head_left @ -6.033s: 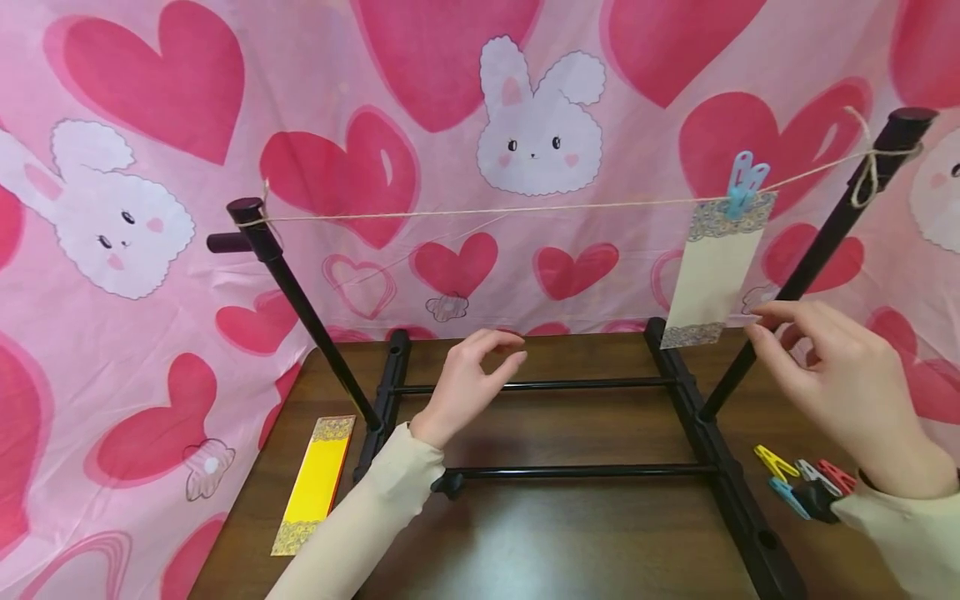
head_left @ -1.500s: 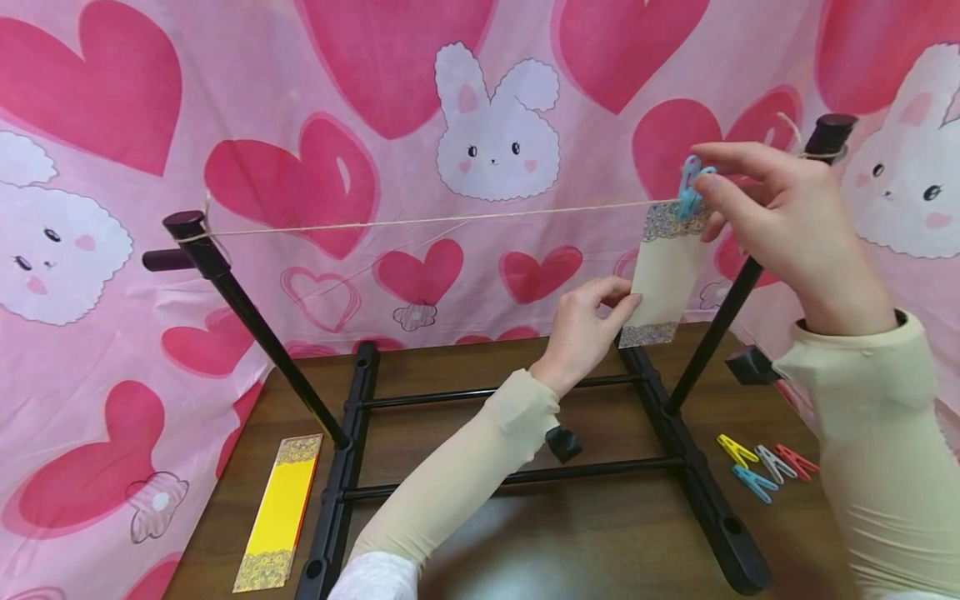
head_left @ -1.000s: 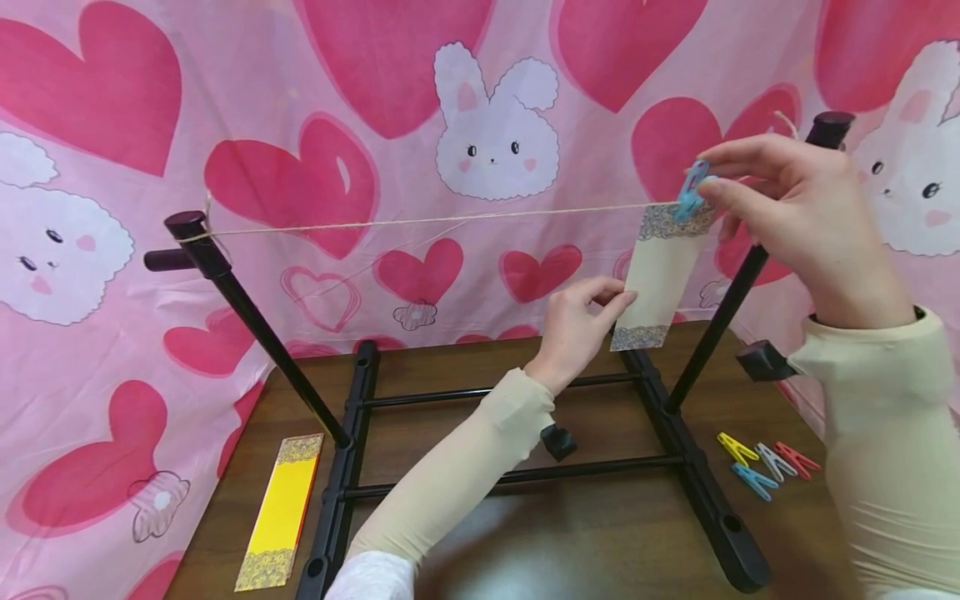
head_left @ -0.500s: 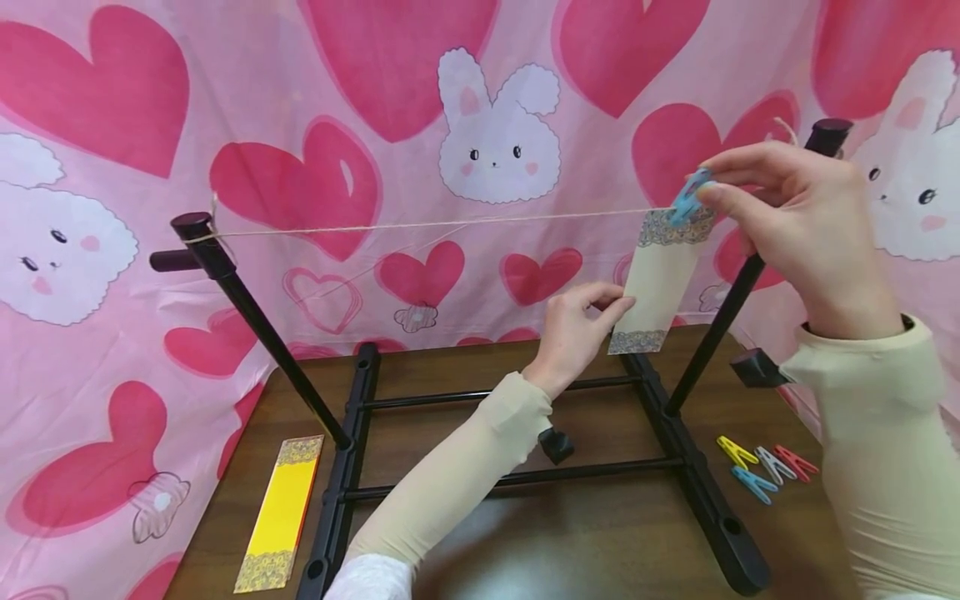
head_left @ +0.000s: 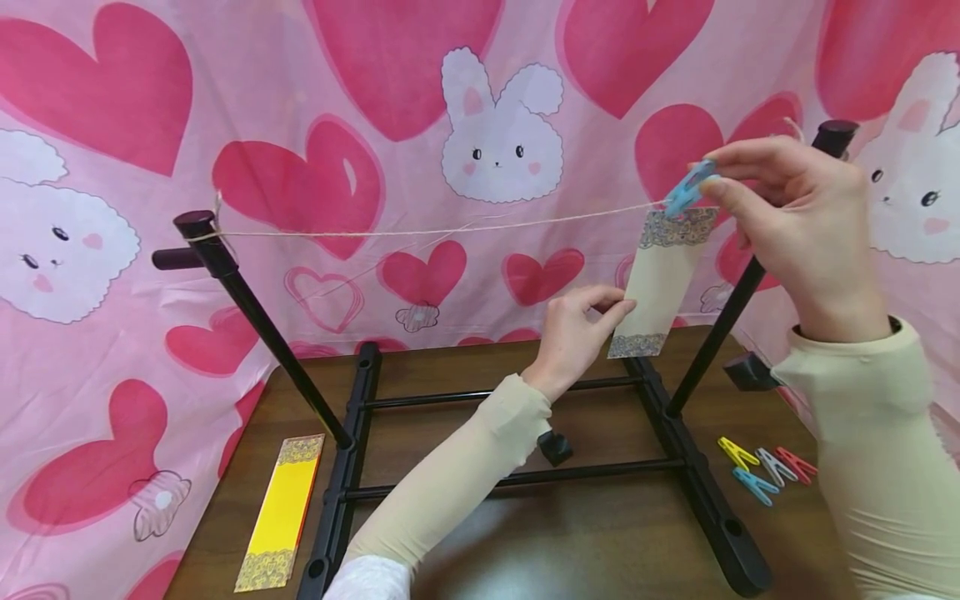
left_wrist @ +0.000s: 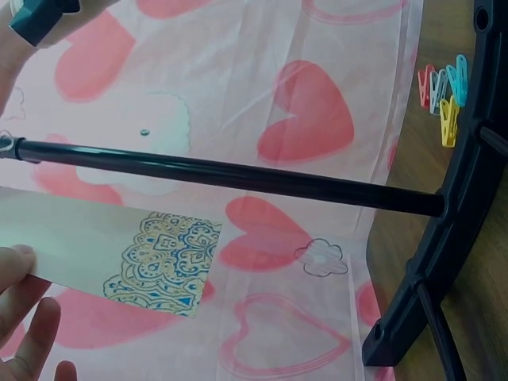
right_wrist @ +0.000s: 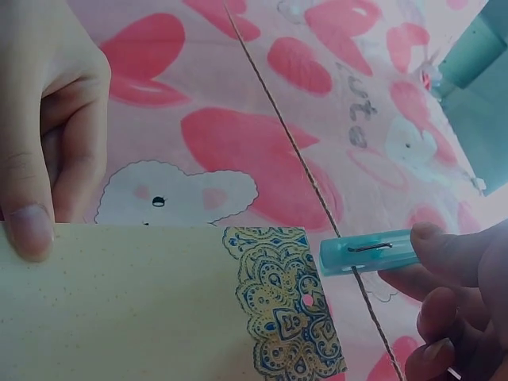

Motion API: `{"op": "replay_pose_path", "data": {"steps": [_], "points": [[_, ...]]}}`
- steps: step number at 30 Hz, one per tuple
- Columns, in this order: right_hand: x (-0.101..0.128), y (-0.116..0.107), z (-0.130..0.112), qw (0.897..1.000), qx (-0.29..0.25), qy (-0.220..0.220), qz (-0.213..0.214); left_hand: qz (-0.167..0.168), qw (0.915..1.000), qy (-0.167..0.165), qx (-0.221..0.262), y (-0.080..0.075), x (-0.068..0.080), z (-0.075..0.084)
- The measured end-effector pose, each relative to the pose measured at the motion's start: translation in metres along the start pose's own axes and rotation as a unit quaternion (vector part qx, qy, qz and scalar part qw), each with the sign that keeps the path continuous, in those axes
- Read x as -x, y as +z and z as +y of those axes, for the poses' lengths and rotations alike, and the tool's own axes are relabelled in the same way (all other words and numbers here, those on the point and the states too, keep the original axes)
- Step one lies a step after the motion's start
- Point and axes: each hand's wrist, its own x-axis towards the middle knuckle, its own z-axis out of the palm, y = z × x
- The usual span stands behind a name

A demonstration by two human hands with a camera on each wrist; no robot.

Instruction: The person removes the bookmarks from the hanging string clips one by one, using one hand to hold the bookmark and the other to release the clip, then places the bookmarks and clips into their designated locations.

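Observation:
My left hand (head_left: 573,333) pinches the left edge of a cream paper strip (head_left: 660,279) with blue-and-gold patterned ends, below the string (head_left: 450,229). In the right wrist view the left thumb lies on its face. My right hand (head_left: 806,217) pinches a light blue clothespin (head_left: 690,187) by its handle ends, between thumb and fingers. The clothespin leans to the right over the strip's patterned top. In the right wrist view its nose is right at the strip's top edge, and the string (right_wrist: 313,178) runs across the clothespin (right_wrist: 369,252). A small pink dot shows on the pattern.
The string spans two black posts (head_left: 277,325) of a black frame (head_left: 712,500) standing on a wooden table. Yellow, white, red and blue clothespins (head_left: 756,485) lie at the right. Yellow patterned strips (head_left: 279,512) lie at the left. A pink heart-and-rabbit cloth (head_left: 495,242) hangs behind.
Earlier both hands were apart from the strip, which hung clipped on the string. Since then they have taken hold of strip and clothespin; the clothespin has tilted right and its nose has risen to the strip's top edge.

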Motion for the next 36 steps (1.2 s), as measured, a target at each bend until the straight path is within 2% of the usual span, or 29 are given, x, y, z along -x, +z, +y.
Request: {"op": "replay_pose_path", "data": {"steps": [7,36], "points": [[0.0006,0.0025,-0.0037,1.0,-0.009,-0.004,0.006,0.0,1.0,0.003,-0.004,-0.0018,0.0007,0.0007],[0.0075,0.0045,-0.0075,0.999,-0.04,-0.012,-0.026,0.005,0.9999,-0.009,0.012,-0.0094,0.009,-0.0069]]}}
